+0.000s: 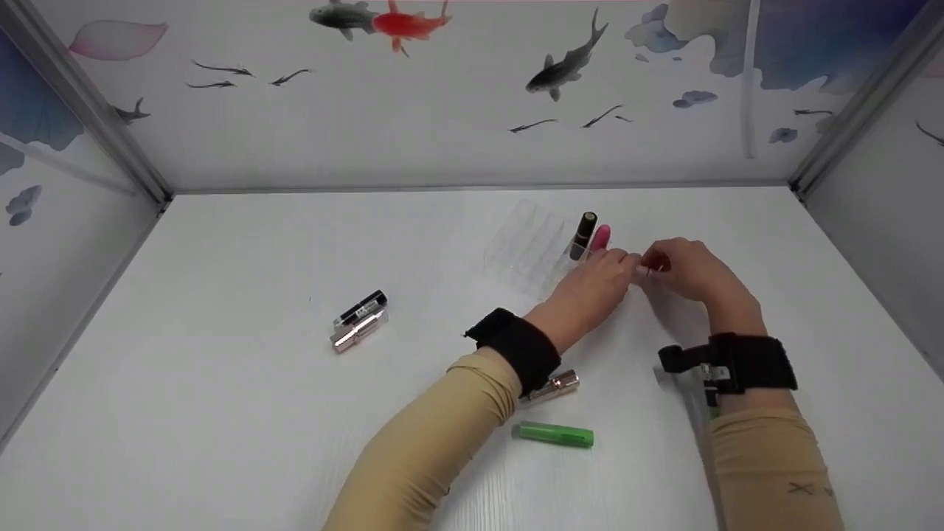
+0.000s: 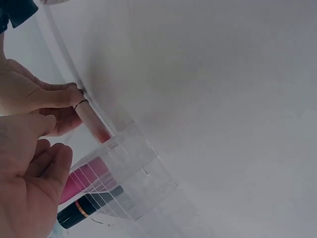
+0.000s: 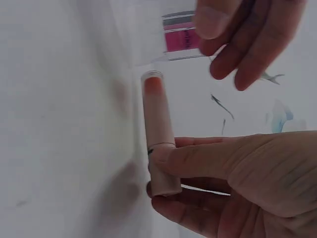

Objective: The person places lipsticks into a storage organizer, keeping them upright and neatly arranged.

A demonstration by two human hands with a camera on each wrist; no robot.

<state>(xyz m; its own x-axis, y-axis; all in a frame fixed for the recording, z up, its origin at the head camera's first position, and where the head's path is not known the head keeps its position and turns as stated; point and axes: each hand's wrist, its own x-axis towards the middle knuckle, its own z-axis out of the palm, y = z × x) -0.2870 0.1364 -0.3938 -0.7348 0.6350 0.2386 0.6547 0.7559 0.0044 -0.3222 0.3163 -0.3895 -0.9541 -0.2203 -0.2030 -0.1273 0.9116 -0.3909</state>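
My right hand (image 1: 689, 269) pinches a pale pink lipstick tube (image 3: 159, 114) between thumb and fingers; an orange-red tip shows through its transparent end. In the left wrist view that end of the tube is right by the clear plastic organizer (image 2: 148, 168). My left hand (image 1: 594, 291) is beside the organizer with its fingers loosely bent and nothing in them, seen also at the top of the right wrist view. A black lipstick (image 1: 582, 234) with a gold band and a bright pink tube (image 1: 602, 237) stand side by side in the organizer's slots.
To the left on the white table lie a black tube (image 1: 361, 308) and a silvery lipstick (image 1: 359, 330), side by side. A metallic lipstick (image 1: 558, 385) is partly behind my left wrist. Nearer lies a green tube (image 1: 554, 434). Printed panels with fish enclose the table.
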